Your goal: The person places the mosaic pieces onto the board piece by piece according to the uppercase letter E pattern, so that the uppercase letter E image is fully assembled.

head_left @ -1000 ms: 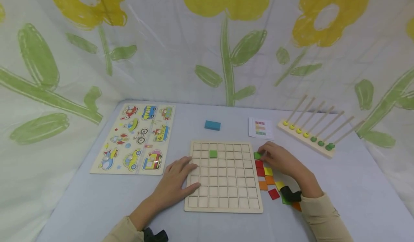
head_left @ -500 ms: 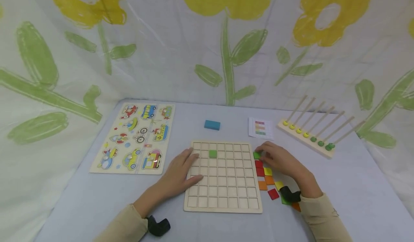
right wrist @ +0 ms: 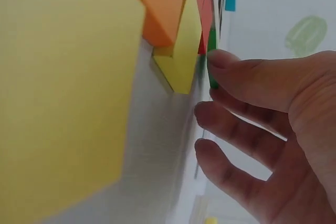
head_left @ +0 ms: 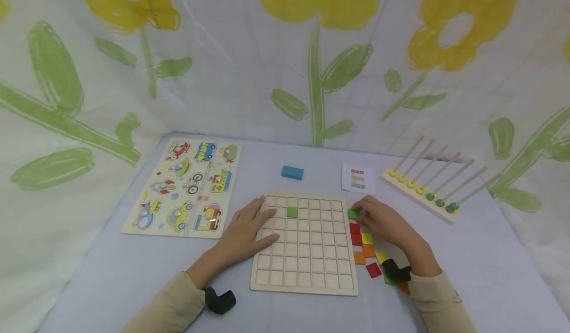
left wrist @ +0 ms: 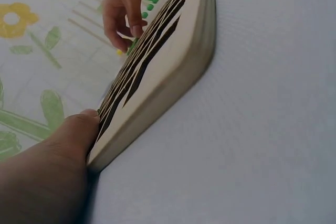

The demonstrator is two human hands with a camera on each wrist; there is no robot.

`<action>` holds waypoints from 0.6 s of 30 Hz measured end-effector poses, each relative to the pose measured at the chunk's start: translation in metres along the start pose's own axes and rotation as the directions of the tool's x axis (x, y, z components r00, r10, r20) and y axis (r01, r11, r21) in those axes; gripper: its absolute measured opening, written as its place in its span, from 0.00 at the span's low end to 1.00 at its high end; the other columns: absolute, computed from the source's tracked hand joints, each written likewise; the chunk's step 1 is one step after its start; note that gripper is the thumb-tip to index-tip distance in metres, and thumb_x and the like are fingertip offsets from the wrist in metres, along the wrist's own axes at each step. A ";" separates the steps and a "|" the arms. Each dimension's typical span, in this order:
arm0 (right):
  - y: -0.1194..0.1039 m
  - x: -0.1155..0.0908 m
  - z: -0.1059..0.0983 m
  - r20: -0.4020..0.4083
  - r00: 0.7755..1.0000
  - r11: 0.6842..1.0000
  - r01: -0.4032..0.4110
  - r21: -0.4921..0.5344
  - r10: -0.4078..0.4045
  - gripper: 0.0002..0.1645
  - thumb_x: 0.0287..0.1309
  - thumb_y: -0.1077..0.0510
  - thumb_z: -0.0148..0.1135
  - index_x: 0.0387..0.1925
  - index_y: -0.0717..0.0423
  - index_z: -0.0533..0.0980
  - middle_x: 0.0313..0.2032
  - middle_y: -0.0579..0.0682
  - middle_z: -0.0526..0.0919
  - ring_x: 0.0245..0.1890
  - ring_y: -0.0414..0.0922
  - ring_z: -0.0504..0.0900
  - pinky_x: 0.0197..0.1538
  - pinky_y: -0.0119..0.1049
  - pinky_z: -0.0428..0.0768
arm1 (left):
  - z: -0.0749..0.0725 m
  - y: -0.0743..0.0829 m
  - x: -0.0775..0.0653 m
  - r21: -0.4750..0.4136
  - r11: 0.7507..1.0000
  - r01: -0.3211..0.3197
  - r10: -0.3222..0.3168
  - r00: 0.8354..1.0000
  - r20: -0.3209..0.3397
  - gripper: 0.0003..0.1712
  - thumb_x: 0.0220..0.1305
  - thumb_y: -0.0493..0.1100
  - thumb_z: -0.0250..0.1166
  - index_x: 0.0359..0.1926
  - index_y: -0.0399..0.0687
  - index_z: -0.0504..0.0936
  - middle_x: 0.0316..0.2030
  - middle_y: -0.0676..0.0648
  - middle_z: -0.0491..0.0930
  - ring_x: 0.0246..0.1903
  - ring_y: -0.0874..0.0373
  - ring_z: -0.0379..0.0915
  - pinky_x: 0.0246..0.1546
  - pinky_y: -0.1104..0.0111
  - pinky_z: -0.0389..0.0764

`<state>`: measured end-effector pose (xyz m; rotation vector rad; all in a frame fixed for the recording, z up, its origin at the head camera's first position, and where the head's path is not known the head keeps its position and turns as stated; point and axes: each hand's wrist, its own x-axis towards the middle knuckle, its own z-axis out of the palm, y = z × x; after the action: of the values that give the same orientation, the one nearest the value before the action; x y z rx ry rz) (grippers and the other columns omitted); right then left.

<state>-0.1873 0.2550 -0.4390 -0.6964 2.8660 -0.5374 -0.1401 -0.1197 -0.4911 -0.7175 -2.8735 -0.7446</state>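
Note:
A wooden grid board [head_left: 310, 252] lies in the middle of the table, with one green square tile [head_left: 292, 212] in a cell of its second row. My left hand [head_left: 242, 231] rests on the board's left edge, fingers extended; its thumb [left wrist: 76, 135] shows against the frame in the left wrist view. At the upper right edge of the board, my right hand [head_left: 385, 221] pinches another green square tile [right wrist: 212, 40] between thumb and forefinger, its other fingers loosely bent. Below that hand lie red tiles [head_left: 355, 234], yellow tiles [head_left: 366, 239] and orange tiles [head_left: 359, 258].
A vehicle puzzle board [head_left: 182, 189] lies at the left. Behind the grid board are a blue block [head_left: 292, 172] and a card with a coloured pattern [head_left: 358, 178]. A bead rack with slanted pegs [head_left: 418, 194] stands at the back right.
My left hand has shifted a little up and inward along the board's left edge. The right hand stays at the green tile by the right edge. The head view has tilted slightly.

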 end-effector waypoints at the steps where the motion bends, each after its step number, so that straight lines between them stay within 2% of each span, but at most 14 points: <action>1: -0.003 0.000 0.000 -0.004 1.000 1.000 -0.011 0.000 0.011 0.15 0.59 0.59 0.64 0.49 0.49 0.77 0.44 0.42 0.77 0.39 0.41 0.75 0.47 0.40 0.79 | 0.000 -0.001 0.000 0.005 1.000 0.000 0.000 1.000 0.006 0.38 0.63 0.70 0.53 0.68 0.59 0.66 0.74 0.42 0.50 0.73 0.48 0.43 0.65 0.49 0.56; 4: -0.015 0.004 -0.001 -0.010 1.000 0.999 -0.009 0.031 0.010 0.16 0.59 0.57 0.65 0.49 0.48 0.76 0.45 0.41 0.78 0.39 0.40 0.75 0.44 0.38 0.78 | 0.000 -0.002 0.000 0.014 1.000 0.004 -0.005 1.000 0.018 0.37 0.63 0.71 0.52 0.68 0.62 0.66 0.74 0.43 0.49 0.74 0.50 0.42 0.66 0.50 0.56; 7: -0.031 0.012 -0.002 -0.010 0.999 0.997 0.038 0.073 -0.037 0.15 0.60 0.57 0.64 0.49 0.47 0.75 0.45 0.41 0.78 0.38 0.39 0.75 0.41 0.35 0.78 | 0.001 -0.003 0.000 0.012 1.000 0.006 -0.006 1.000 0.016 0.37 0.63 0.70 0.52 0.68 0.62 0.67 0.74 0.44 0.49 0.74 0.50 0.42 0.66 0.50 0.55; 12: -0.053 0.029 0.002 -0.014 0.993 0.992 0.121 0.038 -0.121 0.13 0.61 0.56 0.63 0.47 0.47 0.76 0.45 0.39 0.78 0.37 0.37 0.75 0.40 0.33 0.78 | 0.001 -0.003 0.000 0.017 1.000 0.001 -0.001 1.000 0.012 0.37 0.63 0.70 0.53 0.68 0.62 0.67 0.74 0.43 0.50 0.74 0.49 0.42 0.66 0.49 0.55; 18: -0.072 0.046 0.011 0.022 0.988 0.988 0.154 0.029 -0.155 0.12 0.61 0.53 0.64 0.47 0.46 0.77 0.44 0.37 0.77 0.35 0.36 0.74 0.41 0.32 0.77 | 0.000 -0.003 0.000 0.003 1.000 -0.002 0.002 1.000 0.022 0.37 0.63 0.70 0.52 0.68 0.62 0.66 0.74 0.43 0.50 0.74 0.49 0.42 0.67 0.50 0.54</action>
<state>-0.1955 0.1710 -0.4247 -0.9193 2.7924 -0.5825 -0.1413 -0.1221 -0.4919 -0.7322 -2.8927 -0.7369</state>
